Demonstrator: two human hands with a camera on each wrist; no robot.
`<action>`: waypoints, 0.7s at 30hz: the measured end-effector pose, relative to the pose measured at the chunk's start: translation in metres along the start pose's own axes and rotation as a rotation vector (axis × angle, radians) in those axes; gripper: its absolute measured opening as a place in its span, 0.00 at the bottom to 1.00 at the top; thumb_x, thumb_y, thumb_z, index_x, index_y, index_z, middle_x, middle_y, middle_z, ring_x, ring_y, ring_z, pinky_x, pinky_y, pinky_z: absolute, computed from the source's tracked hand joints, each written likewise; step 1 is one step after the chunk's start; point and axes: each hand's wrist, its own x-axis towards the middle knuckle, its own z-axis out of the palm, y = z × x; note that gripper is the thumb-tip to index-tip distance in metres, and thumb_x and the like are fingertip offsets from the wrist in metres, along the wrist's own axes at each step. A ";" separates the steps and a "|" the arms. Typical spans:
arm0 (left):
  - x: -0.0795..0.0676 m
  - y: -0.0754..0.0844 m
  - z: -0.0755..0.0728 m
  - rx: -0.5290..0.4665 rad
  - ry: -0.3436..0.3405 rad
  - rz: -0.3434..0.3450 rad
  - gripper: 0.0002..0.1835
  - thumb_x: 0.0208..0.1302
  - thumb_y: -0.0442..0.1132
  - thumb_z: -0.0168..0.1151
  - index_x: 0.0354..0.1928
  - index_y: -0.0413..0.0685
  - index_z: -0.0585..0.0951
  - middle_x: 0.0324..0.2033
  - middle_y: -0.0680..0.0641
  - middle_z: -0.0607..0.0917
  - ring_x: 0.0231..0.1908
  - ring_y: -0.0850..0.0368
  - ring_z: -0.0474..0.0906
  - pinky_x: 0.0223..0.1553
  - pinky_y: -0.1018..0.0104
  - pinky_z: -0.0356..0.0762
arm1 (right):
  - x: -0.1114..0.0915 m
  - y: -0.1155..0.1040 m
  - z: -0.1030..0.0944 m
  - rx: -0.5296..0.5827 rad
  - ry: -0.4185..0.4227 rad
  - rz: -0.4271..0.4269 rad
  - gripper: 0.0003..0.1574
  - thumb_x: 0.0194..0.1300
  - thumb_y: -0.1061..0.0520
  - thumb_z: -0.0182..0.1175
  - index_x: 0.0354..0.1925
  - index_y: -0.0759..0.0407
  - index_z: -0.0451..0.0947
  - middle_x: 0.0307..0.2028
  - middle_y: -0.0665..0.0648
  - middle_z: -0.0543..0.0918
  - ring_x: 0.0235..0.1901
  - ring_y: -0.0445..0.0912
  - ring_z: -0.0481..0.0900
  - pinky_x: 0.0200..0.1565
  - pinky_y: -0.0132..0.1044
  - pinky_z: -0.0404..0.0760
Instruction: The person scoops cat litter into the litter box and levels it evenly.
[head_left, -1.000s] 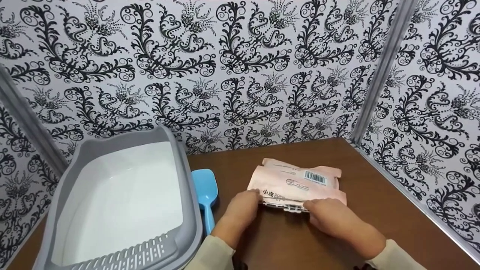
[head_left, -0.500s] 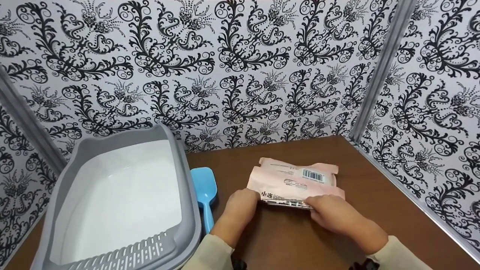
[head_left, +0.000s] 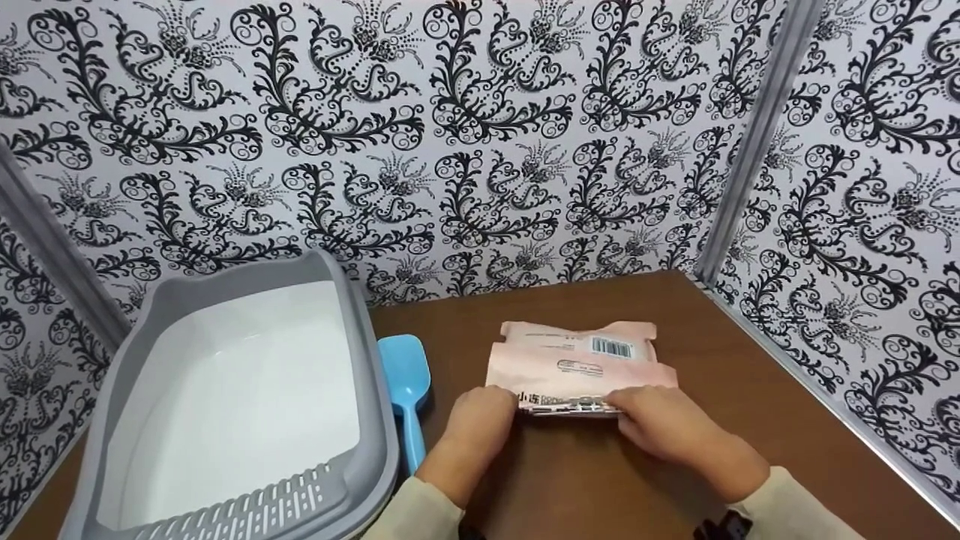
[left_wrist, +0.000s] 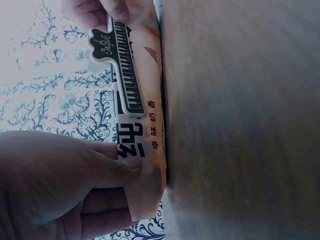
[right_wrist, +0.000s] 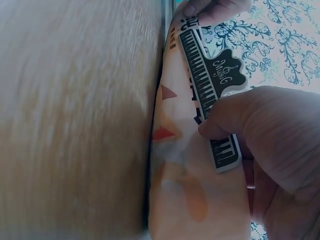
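Note:
A pink printed bag (head_left: 574, 369) lies on the brown table, its near edge folded over and a barcode facing up. Across that fold sits a black-and-white piano-keyboard clip (right_wrist: 202, 75) marked "Music"; from the head only a thin strip of it shows. My left hand (head_left: 480, 421) pinches the bag's left corner, thumb on the near face, a little way from the clip's end in the left wrist view. At the right, my right hand (head_left: 664, 421) pinches the fold together with the clip, thumb pressed on the keyboard pattern. The fingers behind the bag are partly hidden.
A grey litter box (head_left: 379, 375) with a white inside stands at the left. Between it and my left hand lies a light-blue scoop (head_left: 405, 367). Patterned wall panels (head_left: 480, 150) rise behind and at both sides of the table (head_left: 562, 480).
The bag shifts slightly left and toward me, with both hands still holding its near edge. That edge tips, so the clip's protruding tab shows less from the head.

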 end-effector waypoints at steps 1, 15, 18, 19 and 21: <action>-0.001 0.000 0.000 0.004 -0.008 0.000 0.06 0.69 0.32 0.65 0.41 0.46 0.90 0.33 0.45 0.91 0.32 0.49 0.86 0.39 0.57 0.87 | 0.000 0.001 0.001 0.003 0.003 -0.004 0.12 0.56 0.64 0.65 0.39 0.50 0.84 0.31 0.47 0.86 0.26 0.40 0.74 0.34 0.44 0.80; -0.015 0.001 -0.003 -0.004 -0.015 0.030 0.05 0.68 0.31 0.65 0.38 0.45 0.88 0.32 0.45 0.89 0.33 0.50 0.87 0.39 0.58 0.87 | 0.000 -0.001 0.004 0.000 -0.037 -0.047 0.12 0.56 0.65 0.65 0.37 0.50 0.82 0.33 0.46 0.86 0.30 0.39 0.75 0.36 0.43 0.80; -0.015 0.000 0.000 -0.019 -0.015 0.032 0.06 0.69 0.31 0.63 0.38 0.44 0.88 0.32 0.44 0.89 0.33 0.50 0.86 0.40 0.58 0.87 | 0.001 -0.005 0.004 -0.013 -0.035 -0.061 0.11 0.54 0.65 0.65 0.31 0.49 0.78 0.28 0.44 0.83 0.27 0.39 0.71 0.33 0.42 0.79; -0.015 0.000 0.001 -0.021 -0.012 0.032 0.06 0.69 0.31 0.63 0.38 0.44 0.88 0.32 0.44 0.89 0.33 0.50 0.86 0.40 0.58 0.87 | 0.001 -0.006 0.004 -0.014 -0.037 -0.058 0.11 0.54 0.64 0.66 0.30 0.49 0.77 0.28 0.44 0.81 0.27 0.39 0.71 0.33 0.42 0.79; -0.015 0.000 0.002 -0.023 -0.009 0.035 0.07 0.70 0.31 0.62 0.38 0.44 0.88 0.32 0.44 0.89 0.33 0.50 0.86 0.40 0.58 0.87 | 0.001 -0.007 0.004 -0.009 -0.043 -0.050 0.09 0.55 0.63 0.66 0.31 0.49 0.78 0.27 0.43 0.80 0.27 0.40 0.71 0.33 0.43 0.78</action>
